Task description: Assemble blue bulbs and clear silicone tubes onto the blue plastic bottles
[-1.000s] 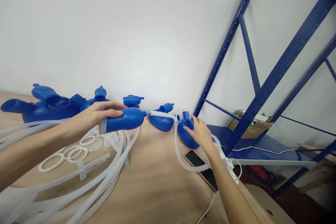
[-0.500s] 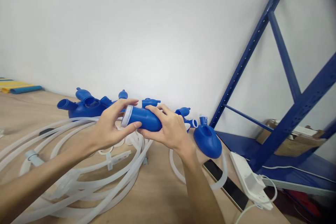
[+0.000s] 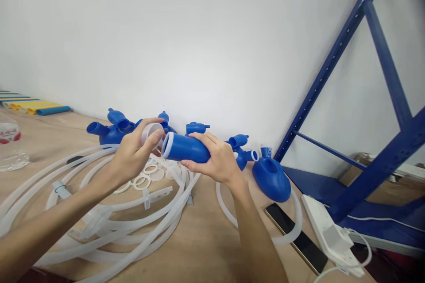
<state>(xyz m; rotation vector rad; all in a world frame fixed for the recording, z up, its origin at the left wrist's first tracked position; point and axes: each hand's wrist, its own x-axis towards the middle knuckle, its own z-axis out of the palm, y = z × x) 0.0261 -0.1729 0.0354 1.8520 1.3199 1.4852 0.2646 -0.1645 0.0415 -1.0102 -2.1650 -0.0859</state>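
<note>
My right hand (image 3: 215,159) is wrapped round a blue plastic tube-shaped piece (image 3: 186,148), held above the table with its open mouth facing left. A white ring lines that mouth. Just left of it, my left hand (image 3: 134,148) grips a translucent white cap (image 3: 151,132) between thumb and fingers, apart from the tube's mouth. Below the hands lie several white sealing rings (image 3: 142,181) and coiled translucent hoses (image 3: 166,214). Blue bottles with side necks (image 3: 113,137) stand behind my left hand; another blue bottle (image 3: 271,181) sits right of my right hand.
A black phone (image 3: 295,239) lies at the right under a loop of hose. Beside it is a white power strip (image 3: 332,234) with a plug and cable. A blue metal rack (image 3: 335,53) rises at the right. Yellow and blue rolled sheets (image 3: 43,107) lie far left, near clear plastic packaging (image 3: 13,159).
The white cap has come off the blue tube's mouth and moved left in my left hand, exposing the white ring. The view has shifted slightly left.
</note>
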